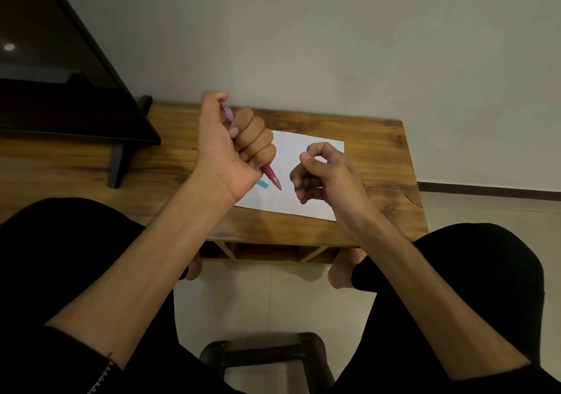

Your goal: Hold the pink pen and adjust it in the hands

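Note:
My left hand (233,147) grips a pink and purple pen (271,178) in a fist, thumb near its upper end, tip pointing down at a white sheet of paper (288,199). The pen is raised slightly over the sheet. A small teal piece (262,184) lies on the paper just beside the pen tip. My right hand (324,175) hovers over the right part of the sheet with its fingers curled; thumb and forefinger meet in a pinch, and I cannot tell whether something small is between them.
The paper lies on a low wooden table (379,156) against a pale wall. A dark flat screen (54,68) on a stand fills the table's left end. My knees in black trousers flank the table, with a dark stool (267,354) on the tiled floor below.

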